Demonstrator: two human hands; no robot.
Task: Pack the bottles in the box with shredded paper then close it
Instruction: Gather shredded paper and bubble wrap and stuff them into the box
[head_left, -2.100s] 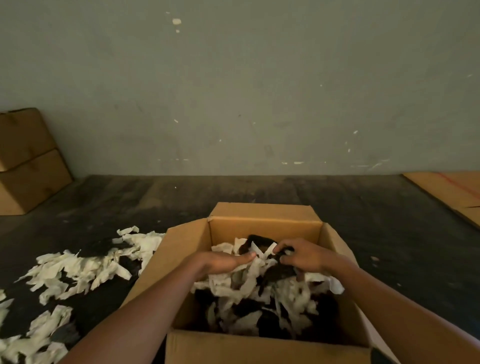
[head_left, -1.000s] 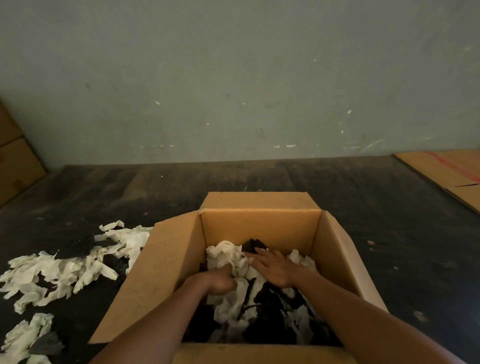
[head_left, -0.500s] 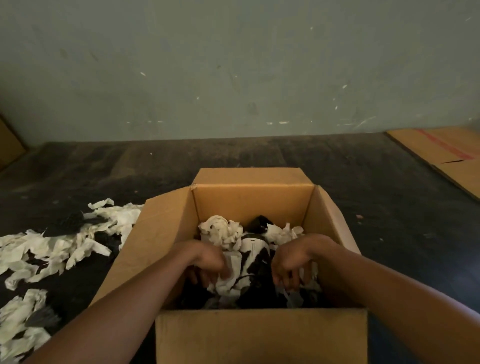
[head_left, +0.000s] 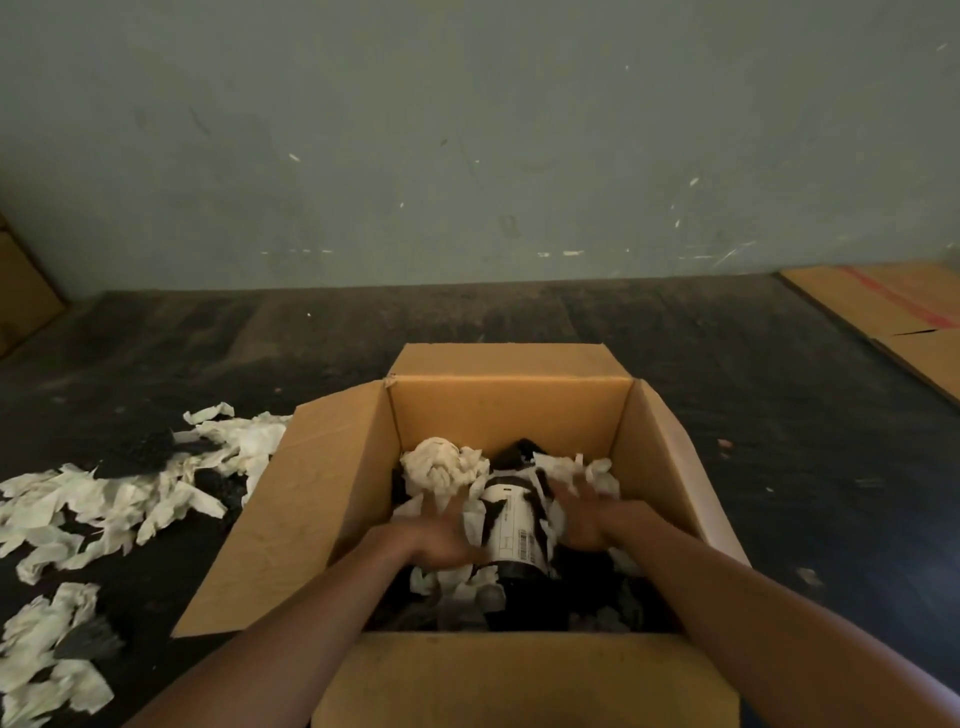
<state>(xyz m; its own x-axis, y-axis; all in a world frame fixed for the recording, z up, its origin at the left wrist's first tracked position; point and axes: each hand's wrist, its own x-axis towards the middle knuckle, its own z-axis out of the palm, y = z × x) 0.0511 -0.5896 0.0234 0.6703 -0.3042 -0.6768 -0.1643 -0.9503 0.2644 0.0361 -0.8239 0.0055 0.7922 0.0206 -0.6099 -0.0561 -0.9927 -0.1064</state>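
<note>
The open cardboard box (head_left: 511, 415) sits on the dark floor (head_left: 779, 415), its near wall cut off by the bottom edge of the frame and its four flaps folded outward. The box interior is dim; black material toward the 6 o'clock side cannot be identified. One dark bottle (head_left: 514, 535) lies on its side at the centre of the box, roughly cylindrical, neck end toward 12 o'clock, with a white printed label carrying a barcode; the label text is too small to read. Any further bottles are hidden under the filling. White shredded paper (head_left: 441, 465), crumpled and ragged-edged, is bunched at the 11 o'clock and 1 o'clock sides of the bottle and partly overlaps it. The left hand (head_left: 441, 535) lies at the bottle's 9 o'clock side, fingers extended and spread over paper, holding nothing visible. The right hand (head_left: 587, 514) lies at the 3 o'clock side, fingers likewise spread and flat against paper; its motion-blurred fingertips are hard to resolve. Loose paper scraps (head_left: 119, 499) lie on the floor at 9 o'clock of the box, mixed with dark pieces. A flattened cardboard sheet (head_left: 904, 322) with a red stripe lies at 2 o'clock, cut off by the frame edge. A scuffed grey-green wall (head_left: 467, 130) fills the 12 o'clock area.
</note>
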